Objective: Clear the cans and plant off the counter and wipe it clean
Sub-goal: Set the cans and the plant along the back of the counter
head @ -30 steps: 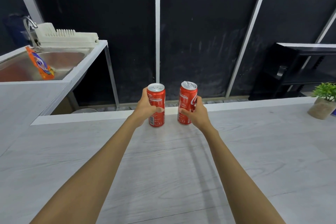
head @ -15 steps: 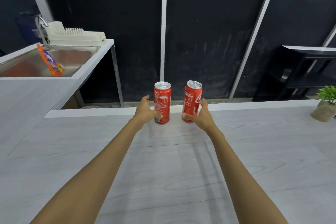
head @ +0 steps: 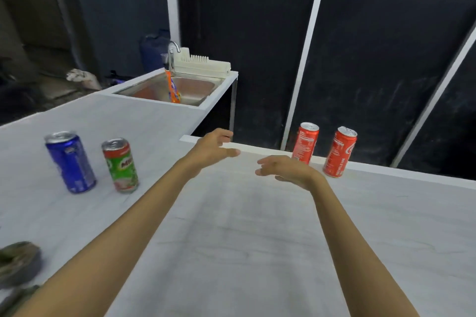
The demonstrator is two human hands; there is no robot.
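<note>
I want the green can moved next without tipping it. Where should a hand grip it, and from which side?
Grip the green can around its mid-body, coming from its right side with the left hand. It stands upright, and the blue can stands close on its left.

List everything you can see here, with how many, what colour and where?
red cans: 2, red, upright at counter's far edge
blue can: 1, blue, left counter
green can: 1, green and red, beside blue can
counter: 1, pale grey
sink: 1, steel, far left
orange pouch: 1, in sink
dish rack: 1, white, behind sink
left hand: open, empty
right hand: open, empty
</note>
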